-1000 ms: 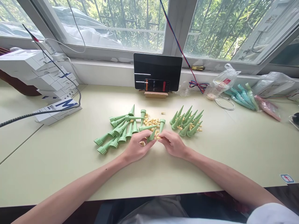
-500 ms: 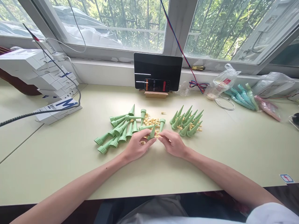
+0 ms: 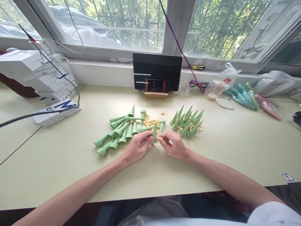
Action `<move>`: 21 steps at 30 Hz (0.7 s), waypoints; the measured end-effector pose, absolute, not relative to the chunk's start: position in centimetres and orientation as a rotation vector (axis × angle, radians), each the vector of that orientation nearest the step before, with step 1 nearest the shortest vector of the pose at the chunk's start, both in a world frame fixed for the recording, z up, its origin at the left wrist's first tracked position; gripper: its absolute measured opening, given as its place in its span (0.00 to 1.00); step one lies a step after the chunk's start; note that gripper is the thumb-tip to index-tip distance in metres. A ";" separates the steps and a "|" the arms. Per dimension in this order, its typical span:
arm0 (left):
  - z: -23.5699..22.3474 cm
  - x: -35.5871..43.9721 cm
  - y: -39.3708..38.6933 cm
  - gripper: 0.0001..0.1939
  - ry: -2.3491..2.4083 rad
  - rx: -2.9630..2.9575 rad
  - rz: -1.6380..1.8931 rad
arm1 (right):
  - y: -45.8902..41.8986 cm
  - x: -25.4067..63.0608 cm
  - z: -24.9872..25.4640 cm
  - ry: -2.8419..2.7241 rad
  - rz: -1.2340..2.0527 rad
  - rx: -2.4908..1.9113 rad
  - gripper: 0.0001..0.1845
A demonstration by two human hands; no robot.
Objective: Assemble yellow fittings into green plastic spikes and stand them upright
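My left hand (image 3: pixel 138 146) is closed around a green plastic cone-shaped spike (image 3: pixel 154 131), which stands point up between its fingers. Against the side of that spike, my right hand (image 3: pixel 174 144) pinches a small yellow plastic piece (image 3: pixel 160 137); the fingertips partly hide it. Just beyond my hands lies a pile of loose yellow pieces (image 3: pixel 152 122). Several green spikes (image 3: pixel 122 136) lie heaped to the left of it. On the right, a group of upright green spikes (image 3: pixel 185 121) has yellow pieces at their sides.
A tablet (image 3: pixel 157 67) leans at the back with a phone (image 3: pixel 157 86) in front, on a cardboard stand (image 3: pixel 156 95). White boxes (image 3: pixel 51 78) are stacked at the left, crossed by a black cable (image 3: pixel 78 94). Plastic bags (image 3: pixel 223 81) lie at the back right.
My left hand has turned the green spike more upright, and my right fingers have brought the yellow piece against its side. The view has shifted slightly.
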State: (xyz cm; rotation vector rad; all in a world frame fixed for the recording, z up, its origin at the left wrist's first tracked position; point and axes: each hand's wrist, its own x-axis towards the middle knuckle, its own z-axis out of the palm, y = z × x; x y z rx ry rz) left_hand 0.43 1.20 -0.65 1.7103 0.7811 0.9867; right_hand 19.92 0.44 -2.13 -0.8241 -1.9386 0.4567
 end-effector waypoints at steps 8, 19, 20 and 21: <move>-0.1 0.6 1.1 0.15 0.717 1.619 0.892 | 0.2 19.8 -2.4 -1.996 0.203 -0.757 0.05; -0.8 -0.1 1.4 0.18 0.808 1.950 0.803 | 0.0 19.7 -2.1 -2.131 -0.063 -0.729 0.10; -0.9 -0.1 1.5 0.18 0.803 1.959 0.802 | 0.0 19.6 -2.0 -2.141 -0.058 -0.735 0.10; -0.9 -0.2 1.5 0.18 0.800 1.965 0.800 | 0.0 19.6 -1.8 -2.150 -0.054 -0.744 0.10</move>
